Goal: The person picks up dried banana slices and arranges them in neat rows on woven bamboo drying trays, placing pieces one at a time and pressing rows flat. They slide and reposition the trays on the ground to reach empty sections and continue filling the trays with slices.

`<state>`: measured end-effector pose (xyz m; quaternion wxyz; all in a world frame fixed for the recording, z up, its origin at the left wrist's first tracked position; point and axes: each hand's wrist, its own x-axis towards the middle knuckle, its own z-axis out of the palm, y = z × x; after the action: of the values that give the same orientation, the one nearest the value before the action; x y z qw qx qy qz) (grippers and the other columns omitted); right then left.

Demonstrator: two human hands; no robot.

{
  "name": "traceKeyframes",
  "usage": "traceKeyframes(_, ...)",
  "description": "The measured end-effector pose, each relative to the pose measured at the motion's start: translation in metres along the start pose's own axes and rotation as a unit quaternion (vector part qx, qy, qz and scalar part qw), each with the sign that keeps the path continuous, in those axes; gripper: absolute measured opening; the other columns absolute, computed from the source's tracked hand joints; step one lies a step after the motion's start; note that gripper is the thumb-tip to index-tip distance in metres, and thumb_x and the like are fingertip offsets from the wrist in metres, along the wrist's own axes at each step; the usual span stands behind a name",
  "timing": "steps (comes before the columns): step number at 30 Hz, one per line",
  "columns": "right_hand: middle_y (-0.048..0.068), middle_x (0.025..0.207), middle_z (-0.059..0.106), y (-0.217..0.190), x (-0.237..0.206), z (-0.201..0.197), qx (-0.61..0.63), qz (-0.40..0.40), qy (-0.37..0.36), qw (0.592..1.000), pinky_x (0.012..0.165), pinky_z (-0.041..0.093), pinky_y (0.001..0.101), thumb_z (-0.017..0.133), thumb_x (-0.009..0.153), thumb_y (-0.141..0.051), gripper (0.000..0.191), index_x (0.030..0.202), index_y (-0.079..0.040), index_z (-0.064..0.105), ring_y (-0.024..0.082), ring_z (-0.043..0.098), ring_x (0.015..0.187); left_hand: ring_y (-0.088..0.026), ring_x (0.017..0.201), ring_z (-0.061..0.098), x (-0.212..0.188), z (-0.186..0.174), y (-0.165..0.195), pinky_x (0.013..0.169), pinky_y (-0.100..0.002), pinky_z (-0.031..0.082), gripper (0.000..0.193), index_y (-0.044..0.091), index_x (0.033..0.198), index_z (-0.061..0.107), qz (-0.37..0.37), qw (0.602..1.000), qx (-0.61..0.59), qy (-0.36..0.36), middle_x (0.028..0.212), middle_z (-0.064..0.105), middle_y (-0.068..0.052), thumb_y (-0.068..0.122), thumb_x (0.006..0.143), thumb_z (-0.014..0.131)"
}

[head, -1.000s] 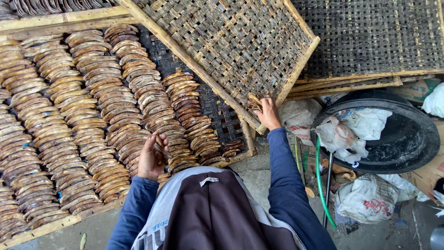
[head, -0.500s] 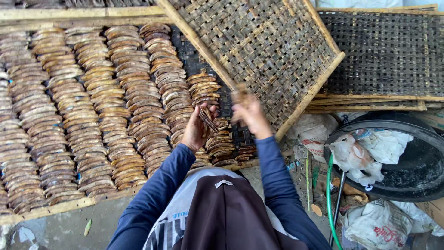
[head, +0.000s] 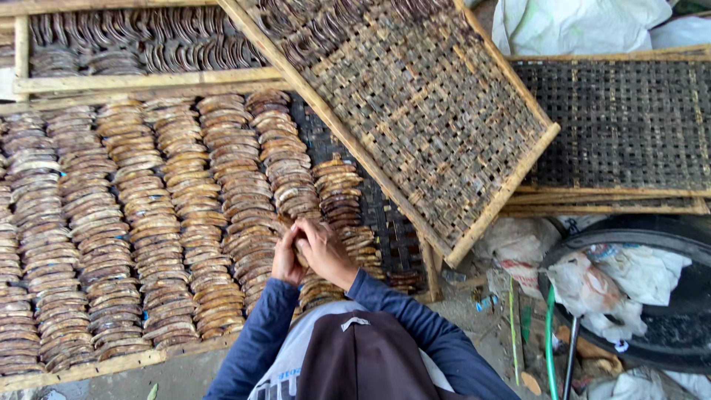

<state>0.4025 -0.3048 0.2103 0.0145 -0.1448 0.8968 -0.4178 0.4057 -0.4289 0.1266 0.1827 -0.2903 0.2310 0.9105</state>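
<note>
- The view looked straight down from a head-worn camera at a person in a blue long-sleeved top with a brown hood or cap at the bottom centre.
- The left hand (head: 286, 255) and the right hand (head: 324, 252) met, touching, over a woven drying tray (head: 74, 368) with a pale wooden frame.
- Both hands were curled closed together around a small brown curved piece (head: 301, 255); only a sliver of it showed between the fingers, so it could not be told which hand carried it.
- The held piece sat just above the near end of the tray's right-hand rows, close to the person's chest.
- The tray was packed with rows of overlapping brown crescent-shaped slices (head: 159, 244), running from the far edge to the near edge.
- The rightmost row (head: 342, 200) was shorter, with bare dark mesh (head: 392, 230) beside it.
- An empty woven tray (head: 415, 104) lay tilted across the top right, resting over the filled tray's corner.
- A darker mesh tray (head: 622, 126) lay flat farther right.
- A black round tub (head: 666, 326) with crumpled white plastic bags (head: 629, 278) stood at the lower right, with a green hose (head: 549, 348) beside it.
</note>
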Motion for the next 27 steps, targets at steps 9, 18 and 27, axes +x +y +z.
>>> traceKeyframes(9,0.005,0.094,0.074,0.085,0.039,-0.035,0.182,0.058,-0.031,0.981,0.071,0.060,0.0281,0.072,0.097,-0.011,0.025,0.120,-0.006,0.063,0.012,0.073,0.084,-0.012,0.061,0.059,0.000,-0.016,0.022,0.046,-0.027,0.043,0.026,0.017,0.084,0.058,-0.051,0.994,0.068,0.066,0.071,0.059,0.002,0.037,0.099,0.062)
traceKeyframes(18,0.008,0.115,0.063,0.253,0.071,-0.164,0.283,0.218,0.046,0.933,0.086,0.056,0.0285,0.070,0.099,-0.018,0.042,0.136,-0.007,0.054,0.014,0.064,0.102,-0.016,0.059,0.055,0.085,0.084,-0.022,0.047,-0.032,0.045,0.018,0.017,0.096,0.058,0.087,0.976,0.182,0.087,0.072,0.058,-0.001,0.034,0.102,0.062)
traceKeyframes(27,0.009,0.148,0.052,0.283,0.097,-0.244,0.395,0.203,0.194,0.874,0.103,0.056,0.0374,0.055,0.101,-0.033,0.062,0.157,-0.013,0.037,0.023,0.059,0.128,-0.033,0.149,0.037,0.236,0.317,-0.190,0.123,-0.053,0.028,0.100,0.022,0.159,0.033,-0.117,0.966,0.211,-0.098,0.161,0.040,-0.011,0.085,0.082,0.028)
